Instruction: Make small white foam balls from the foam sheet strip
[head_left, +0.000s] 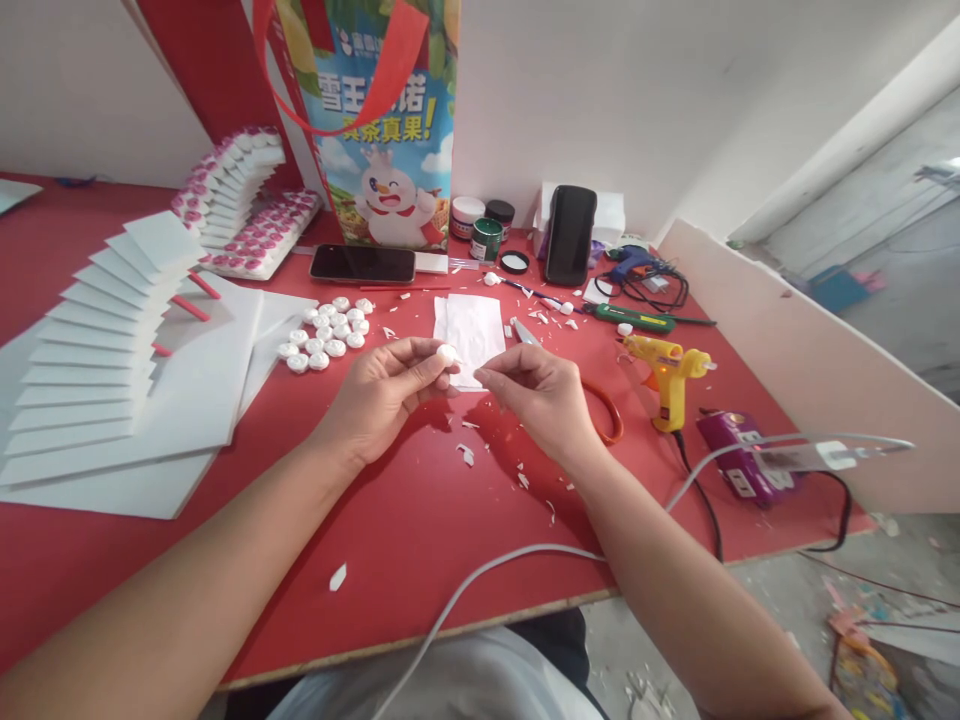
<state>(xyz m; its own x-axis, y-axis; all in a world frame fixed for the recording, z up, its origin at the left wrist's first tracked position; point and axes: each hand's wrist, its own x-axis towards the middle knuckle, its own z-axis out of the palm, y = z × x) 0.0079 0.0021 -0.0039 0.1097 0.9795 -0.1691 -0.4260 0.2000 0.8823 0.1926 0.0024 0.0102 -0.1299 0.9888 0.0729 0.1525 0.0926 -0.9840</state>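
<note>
Between the thumb and fingers of my left hand (394, 388) is a small round white rosette (448, 354). My right hand (536, 390) is pinched just to the right of it; whatever its fingertips hold is too small to make out. A folded white paper (480, 325) lies under and behind both hands. Partly hidden by my right hand is a pair of scissors, with its orange handle (616, 425) showing on the right and its blade pointing away. Several similar white rosettes (335, 347) lie grouped left of my left hand.
White scraps (466, 455) litter the red table (390, 530). At right are a yellow glue gun (664, 375), a purple power strip (739, 455) and a grey cable (517, 552). Fanned white boards (90, 350) stand left. Behind are a phone (363, 264), paint jars (486, 238) and a printed bag (390, 190).
</note>
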